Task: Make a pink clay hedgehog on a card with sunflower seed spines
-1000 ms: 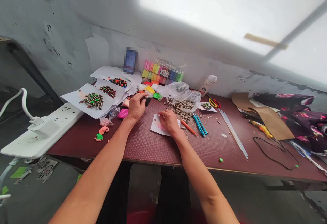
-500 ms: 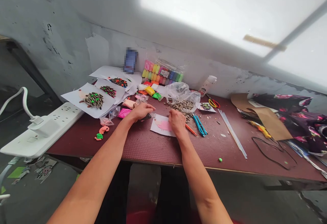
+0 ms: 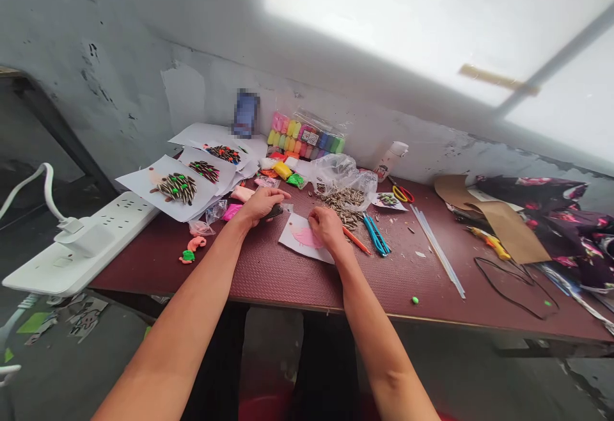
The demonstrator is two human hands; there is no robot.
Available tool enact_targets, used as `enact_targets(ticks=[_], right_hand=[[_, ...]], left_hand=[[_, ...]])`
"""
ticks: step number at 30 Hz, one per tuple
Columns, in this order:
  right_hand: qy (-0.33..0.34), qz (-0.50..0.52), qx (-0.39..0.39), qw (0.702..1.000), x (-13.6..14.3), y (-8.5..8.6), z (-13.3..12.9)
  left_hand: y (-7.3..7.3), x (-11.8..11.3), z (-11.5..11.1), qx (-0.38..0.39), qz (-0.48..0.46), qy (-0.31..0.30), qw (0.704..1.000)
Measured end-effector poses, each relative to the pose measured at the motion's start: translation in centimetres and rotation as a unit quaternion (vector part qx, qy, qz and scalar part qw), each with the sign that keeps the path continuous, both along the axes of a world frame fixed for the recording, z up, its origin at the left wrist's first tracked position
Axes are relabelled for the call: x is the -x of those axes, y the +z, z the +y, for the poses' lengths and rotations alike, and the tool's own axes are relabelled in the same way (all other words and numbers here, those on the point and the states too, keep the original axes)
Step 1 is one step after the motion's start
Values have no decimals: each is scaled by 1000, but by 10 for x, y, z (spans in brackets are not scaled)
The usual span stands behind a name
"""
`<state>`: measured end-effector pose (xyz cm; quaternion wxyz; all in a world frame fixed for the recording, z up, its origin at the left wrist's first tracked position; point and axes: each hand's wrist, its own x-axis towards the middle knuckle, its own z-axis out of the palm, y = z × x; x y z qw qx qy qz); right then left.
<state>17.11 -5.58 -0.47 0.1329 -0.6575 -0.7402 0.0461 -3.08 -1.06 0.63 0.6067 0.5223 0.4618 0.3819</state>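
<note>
A white card (image 3: 293, 240) with a flat pink shape (image 3: 305, 236) lies on the dark red table. My right hand (image 3: 327, 229) rests over its right part, fingers bent together; whatever they pinch is too small to make out. Left of the card, my left hand (image 3: 263, 206) is closed around a dark object (image 3: 274, 211), partly hidden under the fingers. Striped seeds (image 3: 346, 201) are heaped behind my right hand, some inside a clear plastic bag (image 3: 341, 173). An orange pen-like stick (image 3: 355, 240) and a blue cutter (image 3: 377, 235) lie right of the card.
Papers with seed-covered shapes (image 3: 176, 187) lie at the left, beside a white power strip (image 3: 77, 251). Colourful clay packs (image 3: 304, 139) lean on the wall near a white bottle (image 3: 392, 160). Scissors (image 3: 401, 192), clear sticks (image 3: 437, 251) and a yellow glue gun (image 3: 492, 244) are at the right.
My right hand has shifted slightly left over the card, and the card has turned a little. More of the dark object shows at my left hand.
</note>
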Motion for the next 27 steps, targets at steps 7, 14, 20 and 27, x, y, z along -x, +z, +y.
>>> enact_targets(ticks=[7,14,20,27], right_hand=[[84,42,17,995,19,14,15],[126,4,75,989,35,25,32],[108,45,27,993,49,14,37],[82,403,68,909,31,9,34]], left_hand=[[-5,3,5,-8,-39,40,998],[3,2,0,8,-48,55,997],[0,0,3,-8,-67,72,995],[-17,-2,17,-160,-50,105,980]])
